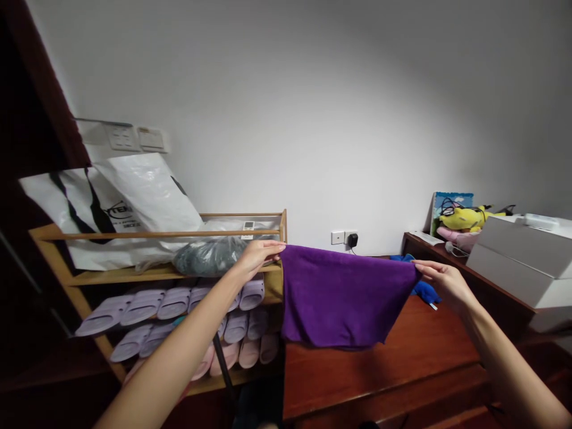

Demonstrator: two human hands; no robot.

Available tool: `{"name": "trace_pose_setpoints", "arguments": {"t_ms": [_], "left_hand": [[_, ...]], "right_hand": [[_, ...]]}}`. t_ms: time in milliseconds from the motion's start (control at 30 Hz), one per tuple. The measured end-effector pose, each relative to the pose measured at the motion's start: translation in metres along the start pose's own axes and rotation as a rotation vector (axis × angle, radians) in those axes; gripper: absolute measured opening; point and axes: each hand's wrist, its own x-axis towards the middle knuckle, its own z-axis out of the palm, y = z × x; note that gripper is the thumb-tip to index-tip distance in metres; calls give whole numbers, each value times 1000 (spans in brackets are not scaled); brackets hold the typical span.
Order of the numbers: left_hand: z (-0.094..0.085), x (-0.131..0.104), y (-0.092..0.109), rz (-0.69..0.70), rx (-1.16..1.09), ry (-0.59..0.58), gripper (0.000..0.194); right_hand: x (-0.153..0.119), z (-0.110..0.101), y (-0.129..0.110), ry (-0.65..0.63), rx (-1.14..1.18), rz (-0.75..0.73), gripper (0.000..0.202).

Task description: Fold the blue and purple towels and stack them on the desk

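A purple cloth (344,298) hangs stretched between my hands above a reddish-brown wooden table (429,351). My left hand (258,258) pinches its upper left corner, close to the end of the shoe rack. At the upper right corner, my right hand (440,280) grips the cloth between thumb and fingers. The top edge runs nearly straight, while the lower edge droops in soft folds. Partly hidden behind the cloth and my right hand, a blue cloth (426,292) with a small white tag lies on the table.
A wooden rack (49,232) on the left holds several lilac slippers (143,305), pink ones below, and a white bag (129,202) on top. Stacked white boxes (513,250) and a yellow plush toy (465,218) stand at right. A black plug (353,239) sits in the wall socket.
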Motion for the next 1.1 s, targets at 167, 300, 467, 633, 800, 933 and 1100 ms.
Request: {"name": "trace_pose_setpoints", "arguments": {"t_ms": [167,300,467,633,800,933,1100], "left_hand": [[-6,-3,6,-8,171,-16,27],[-6,-6,12,14,303,-5,20],[-1,-5,14,51,410,-10,19],[2,-7,18,66,430,-3,20],[-6,-15,23,30,300,-23,27],[-12,-25,26,-1,260,-70,32],[-6,-35,30,11,236,-3,36]], "right_hand": [[-1,-4,-4,63,-240,-112,46],[0,-4,-4,135,-324,-174,50],[-5,-1,-7,208,-386,-193,50],[-16,6,-17,258,-334,-219,44],[-25,7,-19,251,-279,-200,43],[-33,8,-16,261,-263,-179,45],[-37,15,1,358,-93,-198,43]]}}
